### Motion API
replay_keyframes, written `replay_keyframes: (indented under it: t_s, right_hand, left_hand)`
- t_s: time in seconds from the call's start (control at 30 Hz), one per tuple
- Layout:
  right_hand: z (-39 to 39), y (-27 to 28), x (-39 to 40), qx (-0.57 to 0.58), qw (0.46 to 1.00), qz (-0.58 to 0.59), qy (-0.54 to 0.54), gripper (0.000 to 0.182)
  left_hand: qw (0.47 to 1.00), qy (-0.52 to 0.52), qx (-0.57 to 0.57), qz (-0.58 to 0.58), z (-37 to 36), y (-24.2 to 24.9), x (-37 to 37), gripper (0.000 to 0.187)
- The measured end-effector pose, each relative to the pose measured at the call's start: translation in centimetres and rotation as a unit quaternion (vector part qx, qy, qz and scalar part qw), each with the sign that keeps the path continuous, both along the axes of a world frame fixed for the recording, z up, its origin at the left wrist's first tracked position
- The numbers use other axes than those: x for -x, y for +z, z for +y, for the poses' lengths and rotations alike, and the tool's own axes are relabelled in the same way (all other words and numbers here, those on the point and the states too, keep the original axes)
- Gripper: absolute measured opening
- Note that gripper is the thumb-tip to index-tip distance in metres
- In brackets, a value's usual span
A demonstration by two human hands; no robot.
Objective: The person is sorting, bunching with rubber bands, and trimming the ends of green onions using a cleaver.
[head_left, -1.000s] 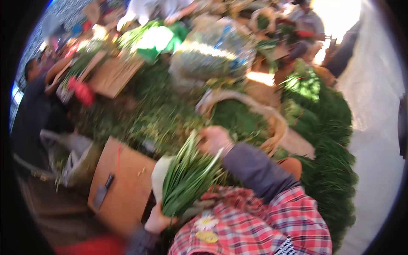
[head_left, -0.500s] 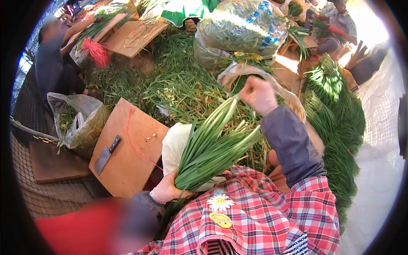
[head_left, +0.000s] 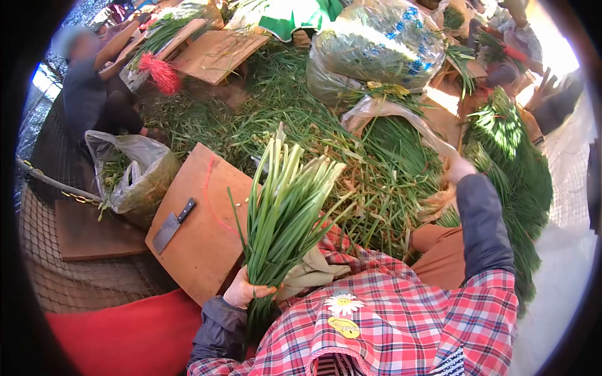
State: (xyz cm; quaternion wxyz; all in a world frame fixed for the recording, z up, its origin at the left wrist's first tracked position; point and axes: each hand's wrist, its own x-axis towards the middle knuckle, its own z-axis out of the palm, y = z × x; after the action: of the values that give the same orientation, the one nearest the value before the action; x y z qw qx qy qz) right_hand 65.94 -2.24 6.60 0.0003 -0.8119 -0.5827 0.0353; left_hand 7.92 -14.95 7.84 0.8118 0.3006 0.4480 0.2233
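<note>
My left hand point(head_left: 248, 289) is wrapped round the lower leaves of a bunch of garlic chives point(head_left: 282, 207). The bunch stands nearly upright with its pale stalk ends fanned out at the top. Off to the right, my right hand point(head_left: 459, 169) is beside the rim of an open plastic bag point(head_left: 411, 116) with long green leaves in it. Its fingers are blurred and partly hidden, so whether they grip anything does not show. A cleaver point(head_left: 174, 227) lies on a wooden board point(head_left: 204, 188) left of the bunch, with a red string point(head_left: 216, 213) across the board.
Loose leaves and trimmings point(head_left: 276, 113) cover the ground ahead. Tied chive bundles point(head_left: 511, 169) are piled at the right. A plastic bag of scraps point(head_left: 141, 172) stands left; a large stuffed bag point(head_left: 376, 50) sits behind. A person point(head_left: 94, 88) works at the far left.
My right hand has moved from the stalk ends rightward and down to beside the bag. My left hand has tilted the bunch more upright. The view has shifted slightly.
</note>
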Motion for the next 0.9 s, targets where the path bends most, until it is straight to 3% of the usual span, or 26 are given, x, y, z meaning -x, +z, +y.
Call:
replay_keyframes:
  t_s: [0.07, 0.1, 0.13, 0.2, 0.23, 0.27, 0.33, 0.4, 0.5, 0.57, 0.6, 0.67, 0.7, 0.73, 0.8, 0.83, 0.9]
  right_hand:
    - [-0.3, 2.8, 5.4, 0.033, 0.981, 0.166, 0.097, 0.056]
    - [0.6, 4.6, 9.0, 0.040, 0.941, 0.333, 0.033, 0.056]
    - [1.4, 6.3, 11.8, -0.016, 0.889, 0.446, 0.100, 0.056]
    - [2.9, 7.4, 16.2, 0.013, 0.769, 0.628, 0.115, 0.062]
    - [3.7, 7.8, 18.1, 0.045, 0.787, 0.597, 0.145, 0.056]
    - [4.2, 7.7, 19.7, 0.071, 0.764, 0.619, 0.166, 0.054]
    - [4.9, 6.7, 21.9, 0.111, 0.733, 0.646, 0.181, 0.031]
    - [5.1, 4.7, 22.7, 0.092, 0.721, 0.676, 0.123, 0.024]
    - [4.8, 3.8, 22.6, 0.025, 0.843, 0.517, 0.146, 0.021]
    - [4.7, 3.7, 22.4, -0.075, 0.914, 0.327, 0.230, 0.022]
    - [4.8, 3.8, 22.3, -0.123, 0.929, 0.224, 0.268, 0.023]
    - [6.2, 3.2, 20.2, -0.189, 0.931, 0.178, 0.256, 0.021]
    - [7.3, 3.2, 17.7, -0.263, 0.933, 0.049, 0.239, 0.017]
    - [7.3, 5.8, 15.8, -0.256, 0.950, 0.139, 0.113, 0.016]
    - [9.6, 5.2, 6.7, -0.299, 0.927, 0.221, 0.058, 0.019]
    - [7.3, 9.3, 6.9, -0.298, 0.935, 0.187, -0.039, 0.021]
    - [6.7, 7.6, -0.5, -0.307, 0.948, 0.067, -0.046, 0.022]
  left_hand:
    - [0.999, 0.007, -0.032, 0.009, 0.4, 0.4, -0.8, 0.058]
    - [0.999, 0.009, -0.048, 0.015, 0.3, 0.7, -1.2, 0.058]
    - [0.998, 0.007, -0.064, 0.021, 0.2, 0.9, -1.5, 0.058]
    - [0.997, -0.017, -0.070, 0.033, 0.1, 1.4, -2.1, 0.064]
    - [0.996, -0.029, -0.077, 0.037, 0.0, 1.2, -2.4, 0.066]
    - [0.995, -0.039, -0.082, 0.041, -0.2, 0.9, -2.6, 0.069]
    - [0.994, -0.051, -0.090, 0.035, -0.5, -0.3, -2.8, 0.070]
    - [0.994, -0.061, -0.086, 0.028, -0.8, -0.7, -2.6, 0.071]
    - [0.994, -0.081, -0.071, 0.006, -0.1, -0.6, -2.7, 0.071]
    - [0.994, -0.093, -0.060, -0.010, 0.1, -0.6, -2.9, 0.071]
    - [0.994, -0.096, -0.054, -0.013, 0.1, -0.8, -2.9, 0.071]
    - [0.994, -0.101, -0.045, -0.019, 0.2, -1.4, -2.7, 0.072]
    - [0.993, -0.109, -0.045, -0.021, 0.0, -1.4, -2.6, 0.071]
    - [0.995, -0.094, -0.037, -0.014, -0.5, -1.3, -2.3, 0.068]
    - [0.998, -0.062, -0.024, 0.002, -1.5, -1.2, -1.6, 0.064]
    - [0.999, -0.047, -0.008, -0.011, -1.8, -1.3, -1.3, 0.062]
    - [0.999, -0.017, 0.020, -0.037, -1.8, -1.3, -0.6, 0.057]
